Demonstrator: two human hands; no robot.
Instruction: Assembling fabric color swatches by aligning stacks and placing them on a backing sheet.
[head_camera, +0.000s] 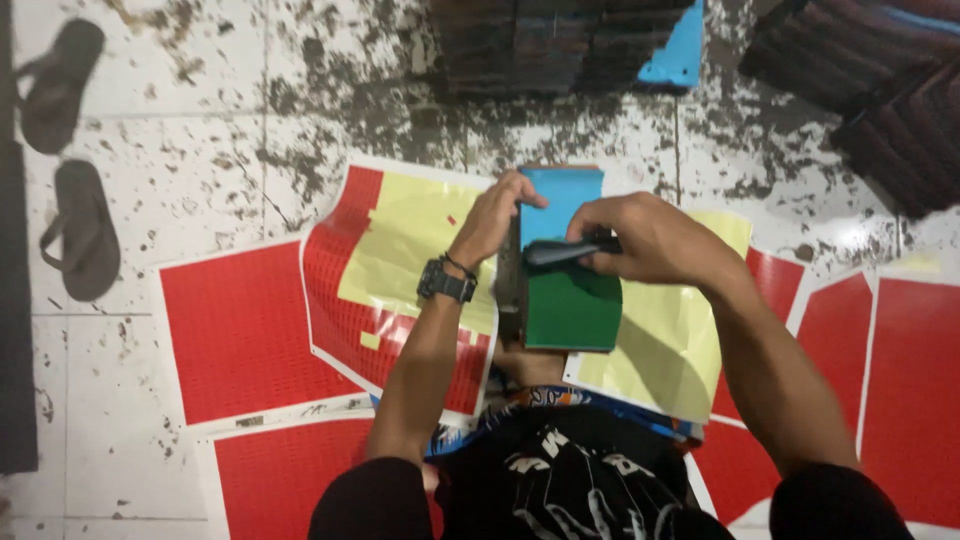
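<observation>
Your left hand grips the upper left corner of a thick stack of books standing on edge in front of you. Its fingers are curled over the top corner, closed onto the blue cover, with the thumb hidden behind the stack's dark page edge. A black wristwatch sits on that wrist.

Your right hand lies across the face of the stack, where the blue upper part meets the green lower part. Its fingers are folded tightly around a dark, slim tool, which lies flat against the cover and points left toward your other hand. You cannot tell from here what kind of tool it is. The knuckles face up and the palm presses down over the right edge of the stack.

The stack itself rests between your knees, above your dark patterned clothing, and stands on overlapping printed sheets of red and pale yellow spread over the stained tile floor. More red sheets lie off to your right.

At the top of the view, piles of dark bundled material sit on the floor, one with a blue sheet at its side. Two dark sandals lie well apart from you at the far left.
</observation>
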